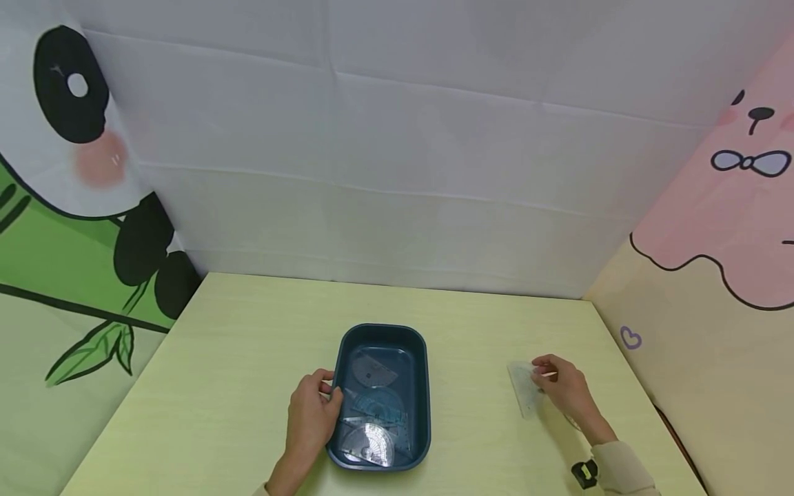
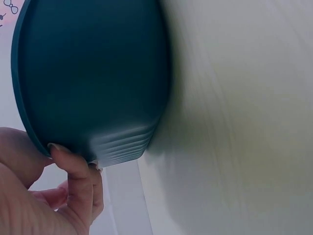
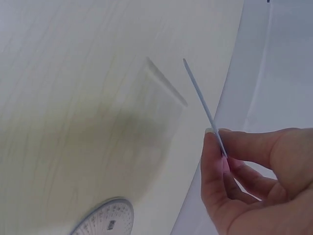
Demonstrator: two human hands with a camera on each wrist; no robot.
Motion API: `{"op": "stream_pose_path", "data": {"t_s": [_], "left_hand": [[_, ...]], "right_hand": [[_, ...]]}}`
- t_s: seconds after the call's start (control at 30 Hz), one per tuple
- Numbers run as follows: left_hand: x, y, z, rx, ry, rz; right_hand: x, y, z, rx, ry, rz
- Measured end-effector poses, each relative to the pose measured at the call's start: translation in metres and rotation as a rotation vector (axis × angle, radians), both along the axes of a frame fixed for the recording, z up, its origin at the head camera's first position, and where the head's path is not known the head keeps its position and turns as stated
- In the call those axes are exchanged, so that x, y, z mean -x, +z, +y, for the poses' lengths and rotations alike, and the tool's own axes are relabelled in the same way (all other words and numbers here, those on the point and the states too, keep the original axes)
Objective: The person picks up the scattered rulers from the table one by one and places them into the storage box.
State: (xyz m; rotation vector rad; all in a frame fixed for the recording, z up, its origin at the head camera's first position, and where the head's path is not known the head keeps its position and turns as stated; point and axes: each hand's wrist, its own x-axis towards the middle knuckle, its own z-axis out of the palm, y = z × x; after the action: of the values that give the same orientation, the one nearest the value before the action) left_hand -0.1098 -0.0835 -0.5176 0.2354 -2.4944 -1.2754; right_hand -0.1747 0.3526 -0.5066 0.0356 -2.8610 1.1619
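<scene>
My left hand (image 1: 312, 418) grips the left rim of a dark blue plastic tub (image 1: 425, 386). In the left wrist view its fingers (image 2: 78, 178) curl at the tub's edge (image 2: 93, 73). Several clear protractors and flat drawing pieces (image 1: 375, 441) lie inside the tub. To the right, my right hand (image 1: 567, 393) pinches a thin, clear, flat plastic piece (image 1: 524, 389) between thumb and fingers. The right wrist view shows this piece (image 3: 203, 105) nearly edge-on and raised off the table, so its full outline is hidden. Below the hand lies a clear protractor (image 3: 110, 220).
A pale yellow tabletop (image 1: 248, 344) carries the tub near its middle. White sheeting (image 1: 403, 172) rises behind the table. Printed cartoon panels stand at the left (image 1: 74, 262) and right (image 1: 732, 227). A small black device (image 1: 584, 474) sits at the right wrist.
</scene>
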Motion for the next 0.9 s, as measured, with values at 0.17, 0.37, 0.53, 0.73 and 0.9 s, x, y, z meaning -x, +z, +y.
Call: {"op": "stream_pose_path", "data": {"t_s": [0.17, 0.37, 0.53, 0.73, 0.9], "left_hand": [[0.001, 0.000, 0.000, 0.000, 0.004, -0.007], [0.001, -0.001, 0.001, 0.002, 0.004, -0.014], [0.002, -0.001, 0.001, 0.005, 0.003, -0.016], [0.002, -0.002, 0.001, 0.003, 0.006, -0.017], [0.003, -0.003, 0.002, 0.003, 0.006, -0.013]], "right_hand": [[0.000, 0.008, -0.006, 0.014, 0.011, -0.013], [0.002, 0.017, -0.014, 0.016, 0.032, 0.013], [0.004, 0.022, -0.020, 0.031, 0.046, 0.025], [0.009, 0.028, -0.027, 0.028, 0.047, 0.022], [0.011, 0.034, -0.033, 0.038, 0.056, 0.019]]}}
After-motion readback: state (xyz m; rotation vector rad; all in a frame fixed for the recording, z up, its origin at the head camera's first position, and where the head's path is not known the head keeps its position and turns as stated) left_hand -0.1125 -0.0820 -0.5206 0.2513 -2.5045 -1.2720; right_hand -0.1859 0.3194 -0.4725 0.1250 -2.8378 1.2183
